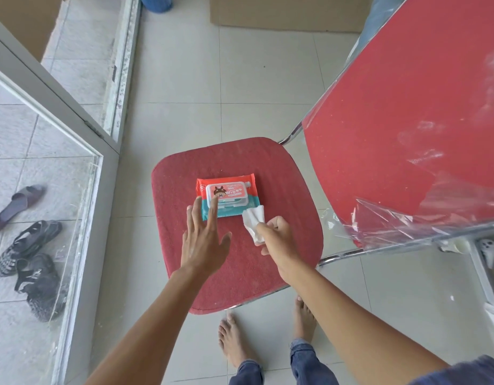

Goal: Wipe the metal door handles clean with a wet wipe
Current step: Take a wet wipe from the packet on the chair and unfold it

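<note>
A pack of wet wipes (pixel 234 190), orange and teal with a white flip lid, lies flat on the red cushioned seat (pixel 240 273) of a chair. My left hand (pixel 205 240) hovers open, fingers spread, with its fingertips over the pack's near left corner. My right hand (pixel 277 240) pinches a white wet wipe (pixel 253 222) just to the right of the pack. No door handle is in view.
A glass door with a pale metal frame (pixel 82 218) stands open at the left, with sandals (pixel 32 268) on the tiles beyond it. The chair's red backrest (pixel 407 120), partly wrapped in clear plastic, fills the right. My bare feet (pixel 232 343) stand on tiled floor.
</note>
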`<state>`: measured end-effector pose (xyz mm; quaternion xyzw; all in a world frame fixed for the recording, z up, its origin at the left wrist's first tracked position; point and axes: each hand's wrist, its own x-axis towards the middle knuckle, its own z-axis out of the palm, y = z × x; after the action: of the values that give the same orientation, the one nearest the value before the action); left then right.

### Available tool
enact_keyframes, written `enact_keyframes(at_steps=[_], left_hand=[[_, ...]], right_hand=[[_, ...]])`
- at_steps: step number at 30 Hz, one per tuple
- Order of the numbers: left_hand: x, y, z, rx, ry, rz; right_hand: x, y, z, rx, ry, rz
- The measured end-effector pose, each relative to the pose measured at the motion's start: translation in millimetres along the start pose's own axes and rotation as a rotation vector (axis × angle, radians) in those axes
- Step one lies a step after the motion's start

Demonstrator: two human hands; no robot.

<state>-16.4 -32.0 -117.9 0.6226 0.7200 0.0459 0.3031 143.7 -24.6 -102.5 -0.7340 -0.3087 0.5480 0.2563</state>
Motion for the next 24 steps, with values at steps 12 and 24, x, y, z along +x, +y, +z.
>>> enact_keyframes(at_steps=[12, 24], left_hand=[[-124.2, 84.2, -82.3, -0.844, 0.057, -0.025], [-343.2, 117.7, -174.5, -1.171, 0.079, -0.054]], right_hand=[[-136.5, -56.6, -52.5, 0.544, -0.251, 0.057], [-356.3, -76.8, -118.3, 0.376, -0.574, -0.228]])
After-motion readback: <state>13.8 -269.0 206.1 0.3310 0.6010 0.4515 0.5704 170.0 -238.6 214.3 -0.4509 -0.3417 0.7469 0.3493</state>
